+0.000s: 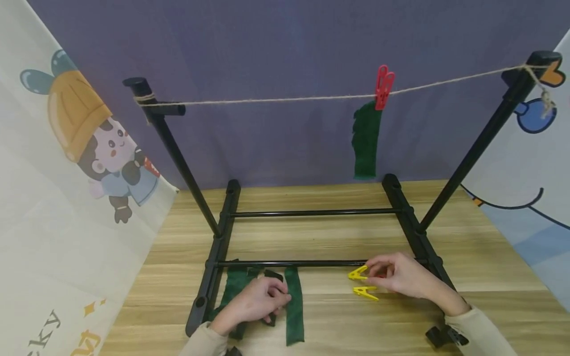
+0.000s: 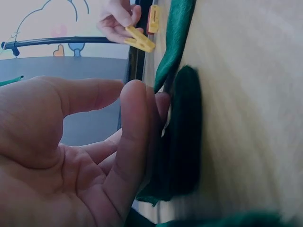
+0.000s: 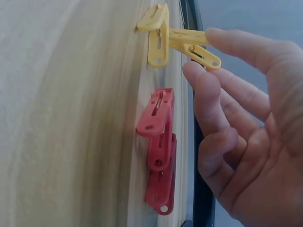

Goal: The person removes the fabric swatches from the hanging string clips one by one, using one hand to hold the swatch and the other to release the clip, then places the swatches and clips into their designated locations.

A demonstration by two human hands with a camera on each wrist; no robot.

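My right hand [image 1: 403, 277] pinches a yellow clothespin [image 1: 357, 273] by its handles, between thumb and fingertips. A second yellow clothespin [image 1: 365, 292] lies beside it on the wooden surface. Several red clothespins [image 3: 158, 156] lie in a row below the fingers in the right wrist view. With loosely bent fingers, my left hand [image 1: 258, 299] hovers over dark green cloth pieces [image 1: 236, 284], its fingertips near the edge of a green cloth strip [image 1: 295, 311]. The left wrist view shows no cloth between thumb and forefinger, and a folded dark green piece [image 2: 185, 137] lies behind the fingers.
A black frame stands on the wooden surface, with a left post [image 1: 178, 163] and a right post [image 1: 476, 148]. Between them runs a string [image 1: 267, 101]; on it a red clothespin [image 1: 384, 88] holds a hanging green strip [image 1: 367, 143]. A low black bar [image 1: 320, 263] crosses before the hands.
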